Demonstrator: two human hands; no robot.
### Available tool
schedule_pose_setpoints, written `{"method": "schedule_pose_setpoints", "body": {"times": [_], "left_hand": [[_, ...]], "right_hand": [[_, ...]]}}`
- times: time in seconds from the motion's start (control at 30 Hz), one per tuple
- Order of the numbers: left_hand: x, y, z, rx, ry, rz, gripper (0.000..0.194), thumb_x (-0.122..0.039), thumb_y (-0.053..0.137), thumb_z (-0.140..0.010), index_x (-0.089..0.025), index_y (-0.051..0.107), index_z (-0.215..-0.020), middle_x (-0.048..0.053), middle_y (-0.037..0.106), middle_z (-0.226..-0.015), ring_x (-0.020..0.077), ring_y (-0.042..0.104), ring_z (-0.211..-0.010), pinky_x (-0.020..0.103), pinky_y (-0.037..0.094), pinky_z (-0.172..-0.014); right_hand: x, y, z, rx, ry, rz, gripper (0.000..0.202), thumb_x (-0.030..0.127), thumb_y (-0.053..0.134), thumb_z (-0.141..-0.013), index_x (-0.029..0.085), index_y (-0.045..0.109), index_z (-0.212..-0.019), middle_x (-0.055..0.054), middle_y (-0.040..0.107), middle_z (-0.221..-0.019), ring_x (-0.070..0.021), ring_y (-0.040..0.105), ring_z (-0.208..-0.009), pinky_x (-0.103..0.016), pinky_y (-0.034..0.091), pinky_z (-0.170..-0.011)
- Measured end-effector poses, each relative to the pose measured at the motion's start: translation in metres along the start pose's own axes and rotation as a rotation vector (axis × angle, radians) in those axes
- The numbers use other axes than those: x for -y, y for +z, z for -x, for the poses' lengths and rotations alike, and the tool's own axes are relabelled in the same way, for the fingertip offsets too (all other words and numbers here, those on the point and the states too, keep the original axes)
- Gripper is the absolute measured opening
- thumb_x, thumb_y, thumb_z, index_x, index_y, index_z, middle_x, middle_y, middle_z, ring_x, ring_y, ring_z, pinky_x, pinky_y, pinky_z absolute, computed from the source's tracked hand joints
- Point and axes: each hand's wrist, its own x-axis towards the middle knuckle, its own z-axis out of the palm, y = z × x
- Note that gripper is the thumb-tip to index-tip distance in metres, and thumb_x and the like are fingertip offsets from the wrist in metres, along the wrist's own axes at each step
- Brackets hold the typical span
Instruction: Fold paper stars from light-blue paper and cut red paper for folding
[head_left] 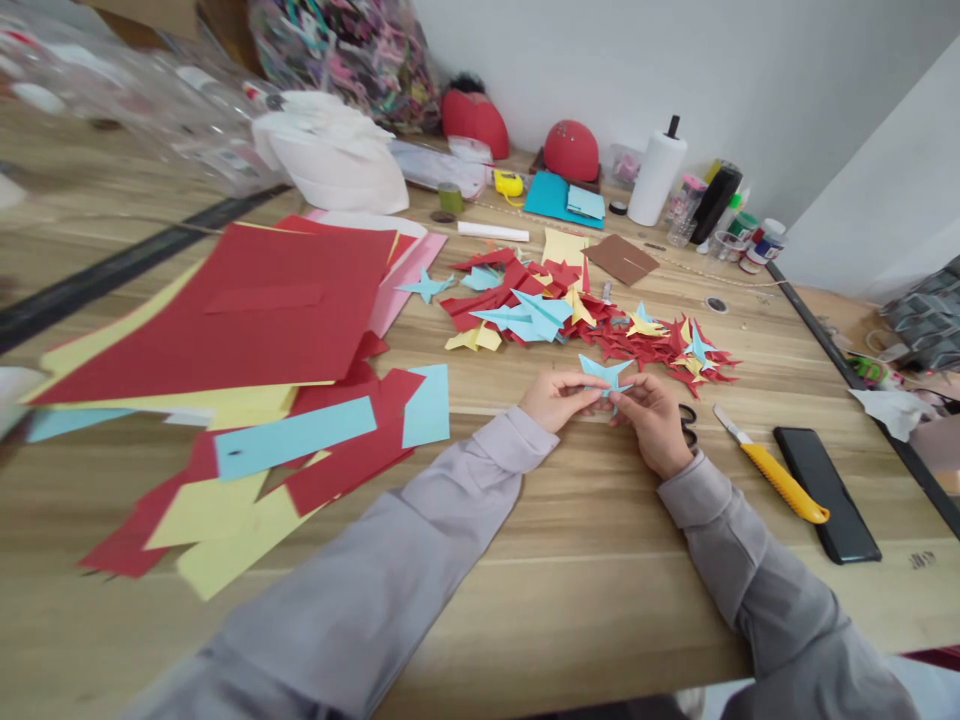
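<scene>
- Apparently a folding or shaping step is in hand: the left hand [553, 398] and right hand [656, 420] work together on one light blue folded piece [604, 373], with pointed tips, just in front of the heap of folded paper [615, 345].
- Both sets of fingers pinch that piece, the left thumb and forefinger at its left side, the right ones at its right; the folds under the fingertips are hidden.
- As a judgement, the next move calls for light, even pressure from both thumbs, lining up the creases without bending the thin points.
- Flat paper strips [296, 437] and large red sheets [300, 300] lie on the bench [570, 570], left of the heap.
- Right of the heap and nearer the person rest a yellow utility knife [784, 482], touching a dark phone [829, 495], and black-handled scissors [688, 437], partly covered by the right hand.
- No brand can be read: labels on the small jars [763, 247], behind the heap to the right, are too small, and the dark marks [922, 560] far right of it, near the bench's edge, are illegible.
</scene>
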Motion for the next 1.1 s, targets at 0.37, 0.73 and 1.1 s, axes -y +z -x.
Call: {"method": "schedule_pose_setpoints", "body": {"times": [0.37, 0.73, 1.1], "left_hand": [[0.0072, -0.0018, -0.0010, 0.029, 0.084, -0.089, 0.028, -0.033, 0.071, -0.067, -0.014, 0.073, -0.088, 0.007, 0.070, -0.076, 0.0172, 0.066, -0.066, 0.029, 0.054, -0.060], [0.0053, -0.0052, -0.0074, -0.087, 0.007, 0.006, 0.038, -0.038, 0.079, -0.056, -0.013, 0.073, -0.084, 0.006, 0.072, -0.071, 0.0183, 0.068, -0.068, 0.030, 0.056, -0.066], [0.0050, -0.0036, -0.0057, -0.112, 0.020, -0.038, 0.035, -0.032, 0.079, -0.055, -0.012, 0.074, -0.084, 0.004, 0.070, -0.061, 0.0128, 0.063, -0.054, 0.025, 0.053, -0.059]], "right_hand": [[0.0002, 0.0007, 0.0004, 0.003, -0.039, -0.007, 0.025, 0.032, 0.077, -0.065, 0.022, 0.058, -0.077, 0.004, 0.064, -0.062, -0.0129, 0.062, -0.058, -0.022, 0.051, -0.046], [-0.0039, 0.0000, 0.0019, 0.029, -0.040, 0.103, 0.023, 0.032, 0.080, -0.060, 0.021, 0.064, -0.072, 0.000, 0.066, -0.077, -0.0145, 0.063, -0.068, -0.026, 0.055, -0.053], [-0.0042, 0.0012, 0.0008, 0.021, -0.023, 0.162, 0.022, 0.036, 0.077, -0.064, 0.020, 0.068, -0.077, 0.000, 0.067, -0.073, -0.0150, 0.062, -0.065, -0.027, 0.055, -0.053]]}}
